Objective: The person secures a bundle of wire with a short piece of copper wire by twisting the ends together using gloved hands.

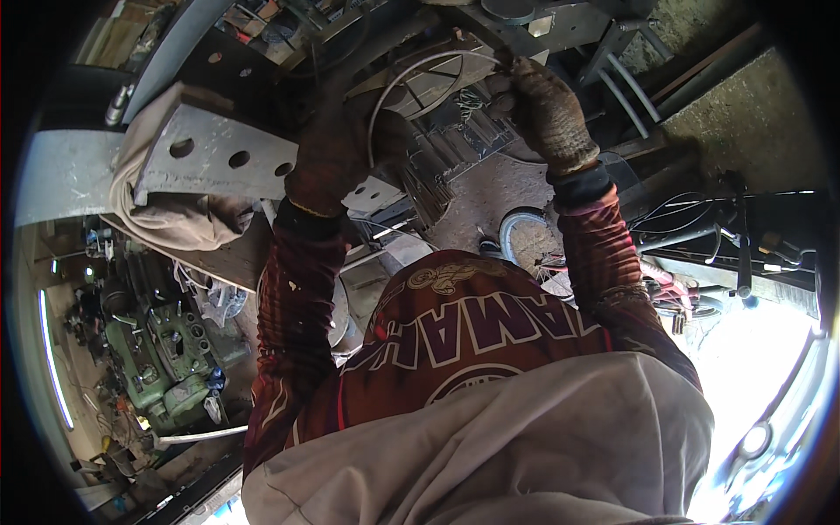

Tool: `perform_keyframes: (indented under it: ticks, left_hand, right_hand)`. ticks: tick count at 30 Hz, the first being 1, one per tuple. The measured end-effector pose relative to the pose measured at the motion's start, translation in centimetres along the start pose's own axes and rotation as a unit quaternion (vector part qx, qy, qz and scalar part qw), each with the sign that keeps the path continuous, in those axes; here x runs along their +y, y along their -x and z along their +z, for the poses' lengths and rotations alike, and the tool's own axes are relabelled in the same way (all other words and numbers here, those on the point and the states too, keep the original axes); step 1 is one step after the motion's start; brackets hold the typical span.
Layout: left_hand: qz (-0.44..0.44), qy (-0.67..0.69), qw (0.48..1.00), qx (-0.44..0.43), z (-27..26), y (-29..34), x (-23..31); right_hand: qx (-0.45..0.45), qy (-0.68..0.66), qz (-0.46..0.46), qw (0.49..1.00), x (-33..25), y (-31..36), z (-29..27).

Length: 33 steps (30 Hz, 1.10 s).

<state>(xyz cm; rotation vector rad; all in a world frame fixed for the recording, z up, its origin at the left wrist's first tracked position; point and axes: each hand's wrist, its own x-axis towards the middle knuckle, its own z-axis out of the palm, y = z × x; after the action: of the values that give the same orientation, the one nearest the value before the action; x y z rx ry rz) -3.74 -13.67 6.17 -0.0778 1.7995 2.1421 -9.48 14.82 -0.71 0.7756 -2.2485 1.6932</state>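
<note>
A thin curved metal rod forms a wide arc between my two hands. My left hand, in a dark, dirty work glove, is closed around the rod's lower left end; its fingers are dim and partly blurred. At the arc's upper right end is my right hand, in a worn knit glove, its fingers curled round the rod. Beside my left hand lies a grey metal beam with round holes, a tan cloth draped over its far left end.
A green machine stands at lower left. Stacked metal strips lie beyond my hands. Below them are a bicycle wheel and the earthen floor. Metal tubes stick out at upper right, and a red bicycle frame stands on the right.
</note>
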Motion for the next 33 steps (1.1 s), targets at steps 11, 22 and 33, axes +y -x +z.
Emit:
perform_keyframes:
  ticks: [11, 22, 33]
  left_hand:
    - [0.059, 0.003, 0.996, -0.059, -1.8, 2.6, -1.3]
    - [0.039, -0.007, 0.999, -0.016, -0.1, 3.4, -2.3]
    - [0.276, -0.715, 0.63, 0.123, 7.1, -0.7, -6.5]
  right_hand:
    - [0.061, -0.416, 0.14, 0.897, -0.6, 1.4, 1.5]
    - [0.051, -0.524, 0.192, 0.828, -0.1, 2.0, 2.0]
    - [-0.002, 0.258, -0.134, 0.957, 2.1, 1.9, 3.7]
